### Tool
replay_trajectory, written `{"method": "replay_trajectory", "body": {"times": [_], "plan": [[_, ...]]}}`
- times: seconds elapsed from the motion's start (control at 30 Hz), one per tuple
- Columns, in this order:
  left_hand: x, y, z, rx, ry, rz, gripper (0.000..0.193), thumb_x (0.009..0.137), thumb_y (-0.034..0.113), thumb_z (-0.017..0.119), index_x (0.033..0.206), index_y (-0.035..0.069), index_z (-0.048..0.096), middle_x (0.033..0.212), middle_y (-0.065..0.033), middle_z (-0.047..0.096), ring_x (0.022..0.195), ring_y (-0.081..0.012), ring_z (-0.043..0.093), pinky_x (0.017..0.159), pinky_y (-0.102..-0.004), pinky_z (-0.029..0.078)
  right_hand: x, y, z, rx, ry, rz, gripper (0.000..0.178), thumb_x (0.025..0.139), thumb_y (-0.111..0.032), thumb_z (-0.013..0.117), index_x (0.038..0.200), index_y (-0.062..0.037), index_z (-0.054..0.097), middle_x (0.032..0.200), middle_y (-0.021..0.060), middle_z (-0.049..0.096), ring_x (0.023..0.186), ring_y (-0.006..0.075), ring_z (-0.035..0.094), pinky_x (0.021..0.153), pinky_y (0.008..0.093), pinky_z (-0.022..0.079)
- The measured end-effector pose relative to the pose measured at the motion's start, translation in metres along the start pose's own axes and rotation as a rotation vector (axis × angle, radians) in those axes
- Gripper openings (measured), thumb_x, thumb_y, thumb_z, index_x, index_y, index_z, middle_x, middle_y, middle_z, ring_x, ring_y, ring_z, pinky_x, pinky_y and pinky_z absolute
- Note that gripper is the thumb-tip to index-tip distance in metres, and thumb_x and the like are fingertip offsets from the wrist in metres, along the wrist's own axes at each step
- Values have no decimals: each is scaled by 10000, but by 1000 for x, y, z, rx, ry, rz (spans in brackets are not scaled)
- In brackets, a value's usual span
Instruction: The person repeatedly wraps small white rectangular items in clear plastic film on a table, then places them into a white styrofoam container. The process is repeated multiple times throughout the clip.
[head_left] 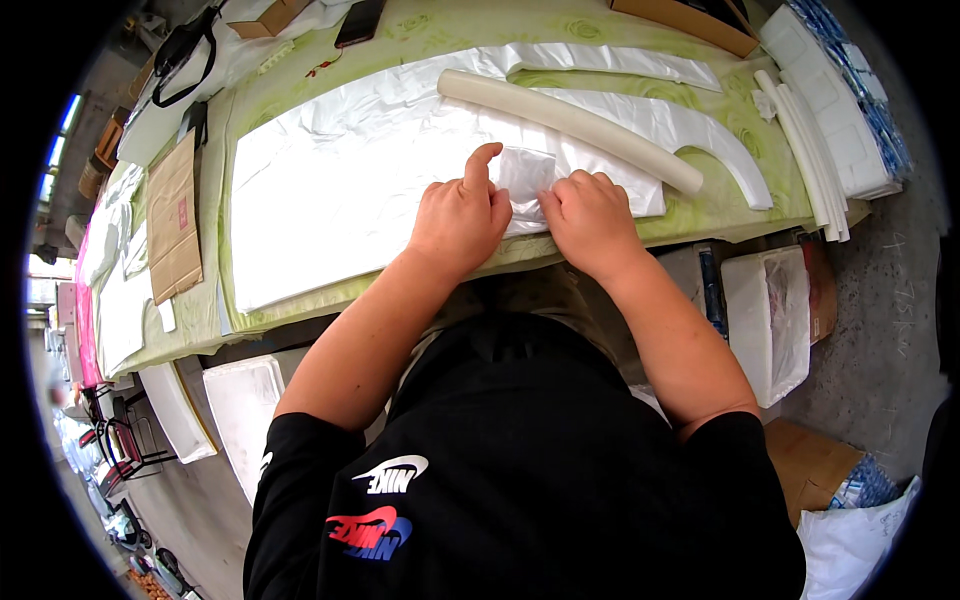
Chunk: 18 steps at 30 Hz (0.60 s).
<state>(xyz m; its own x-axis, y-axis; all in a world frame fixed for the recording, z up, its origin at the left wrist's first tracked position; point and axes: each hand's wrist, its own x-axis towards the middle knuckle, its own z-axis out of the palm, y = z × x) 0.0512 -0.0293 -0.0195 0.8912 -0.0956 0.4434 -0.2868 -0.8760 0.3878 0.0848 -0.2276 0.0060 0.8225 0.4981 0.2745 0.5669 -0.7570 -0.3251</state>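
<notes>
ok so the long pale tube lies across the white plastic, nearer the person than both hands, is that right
Not quite: the head view shows the long pale tube beyond the left hand and right hand, farther from the person. It does lie across the white plastic.

A table (430,30) wears a pale green cloth patterned with roses. Spread flat across its middle is a large white plastic sheet (310,190), two curved strips reaching right. A dark phone (361,22) lies beyond it, an open cardboard box (690,28) far right, white rods (805,150) along the right end, flattened brown cardboard (175,220) left.
</notes>
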Motion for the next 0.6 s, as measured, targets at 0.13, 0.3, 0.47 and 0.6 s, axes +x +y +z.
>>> {"method": "replay_trajectory", "body": {"times": [0.13,0.3,0.47,0.6], "plan": [[5,11,-14,-103,-71,-105,472,912,108,592,1360,50,457,697,-104,687,629,-359,667,635,-492,532,3,-1,-2,22,-56,72,281,942,-301,631,819,-55,687,893,115,677,935,351,618,833,488,474],[9,13,-16,-72,-100,-148,423,929,114,593,1340,80,501,696,-103,684,633,-387,663,644,-502,541,-1,-1,-5,92,-41,62,283,929,-322,620,853,-57,681,923,109,684,977,347,616,870,483,468],[13,17,-16,41,-169,-119,367,946,148,593,1311,117,593,1070,-154,689,931,-367,673,790,-481,541,4,-4,-3,32,-59,98,214,899,-258,627,837,-55,660,914,111,676,947,353,619,846,487,482],[8,20,-22,8,-79,121,478,993,266,548,1460,163,528,1530,-154,460,1384,-356,463,1109,-526,394,4,-5,-4,12,-99,106,229,889,-277,626,941,-57,661,960,122,695,966,352,627,862,489,484]]}}
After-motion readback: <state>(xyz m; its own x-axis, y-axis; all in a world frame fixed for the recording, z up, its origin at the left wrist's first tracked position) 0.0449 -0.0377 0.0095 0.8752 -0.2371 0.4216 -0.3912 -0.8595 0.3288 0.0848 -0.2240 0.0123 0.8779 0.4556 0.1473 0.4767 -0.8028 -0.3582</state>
